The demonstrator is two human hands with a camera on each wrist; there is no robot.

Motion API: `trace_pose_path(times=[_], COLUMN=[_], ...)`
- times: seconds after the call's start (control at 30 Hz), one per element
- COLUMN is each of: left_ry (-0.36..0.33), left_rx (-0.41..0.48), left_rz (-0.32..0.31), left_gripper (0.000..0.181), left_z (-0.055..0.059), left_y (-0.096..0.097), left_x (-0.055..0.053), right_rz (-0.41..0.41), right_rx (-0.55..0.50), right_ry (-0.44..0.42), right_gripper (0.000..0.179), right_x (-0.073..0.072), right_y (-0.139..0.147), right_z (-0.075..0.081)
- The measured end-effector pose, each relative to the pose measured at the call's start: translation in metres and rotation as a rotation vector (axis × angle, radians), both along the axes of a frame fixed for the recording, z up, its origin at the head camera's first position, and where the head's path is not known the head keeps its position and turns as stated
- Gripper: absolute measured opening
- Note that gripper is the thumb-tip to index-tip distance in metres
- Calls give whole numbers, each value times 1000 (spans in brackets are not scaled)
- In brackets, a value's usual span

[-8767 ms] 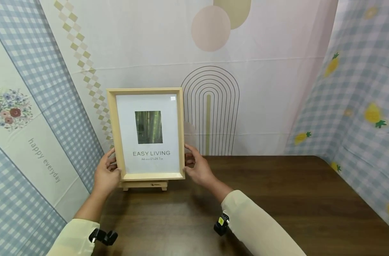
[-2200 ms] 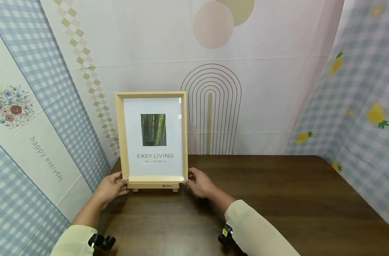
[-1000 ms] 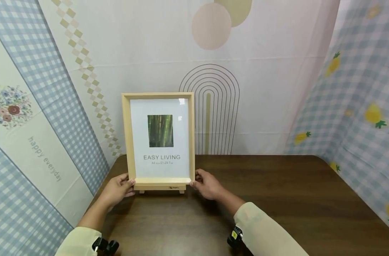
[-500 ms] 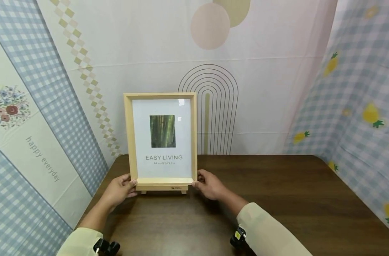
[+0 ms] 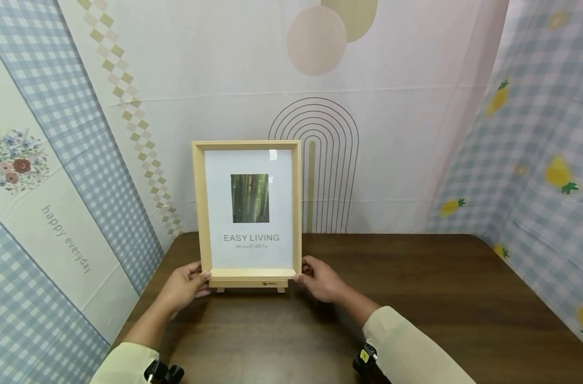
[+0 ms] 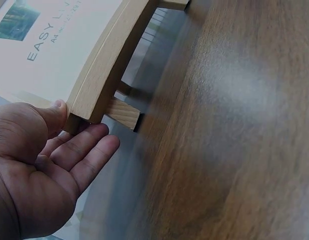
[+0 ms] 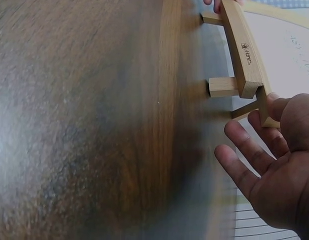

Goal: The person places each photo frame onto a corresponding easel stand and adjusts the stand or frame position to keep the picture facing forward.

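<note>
A pale wooden picture frame (image 5: 250, 229) with a bamboo photo and the words "EASY LIVING" stands upright, leaning slightly back, on a small wooden easel (image 5: 248, 284). My left hand (image 5: 181, 288) pinches the frame's lower left corner. In the left wrist view its thumb lies on the front, by the end of the easel's ledge (image 6: 112, 65), with the other fingers behind and below. At the lower right corner my right hand (image 5: 322, 280) pinches the frame, thumb in front and index finger behind. The right wrist view shows its other fingers (image 7: 239, 165) spread loosely beside the easel's feet.
The dark brown wooden table (image 5: 416, 304) extends to the right and in front. A white patterned cloth (image 5: 392, 160) hangs close behind it. Blue checked cloths border the left and right sides. Black cameras (image 5: 164, 372) sit on both wrists.
Frame and easel have shifted to the right along the table, both hands moving with them, and still edge right over the last second. Earlier the hands held the sides higher up.
</note>
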State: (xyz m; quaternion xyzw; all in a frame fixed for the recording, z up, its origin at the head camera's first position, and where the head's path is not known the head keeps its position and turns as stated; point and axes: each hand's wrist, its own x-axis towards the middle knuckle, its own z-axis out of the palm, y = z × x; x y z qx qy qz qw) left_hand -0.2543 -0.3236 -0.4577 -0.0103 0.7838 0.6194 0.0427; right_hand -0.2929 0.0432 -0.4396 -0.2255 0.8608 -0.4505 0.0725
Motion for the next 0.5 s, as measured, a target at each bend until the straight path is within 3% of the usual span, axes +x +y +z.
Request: trace_pose_path(times=[0.5], left_ry=[-2], left_rx=[10], left_rz=[2], left_gripper=[58], left_z=[1], left_y=[9], left_x=[-2], right_rz=[15], right_rx=[-3], right_ry=[2], right_gripper=[32], right_x=[2], right_y=[11], right_z=[1])
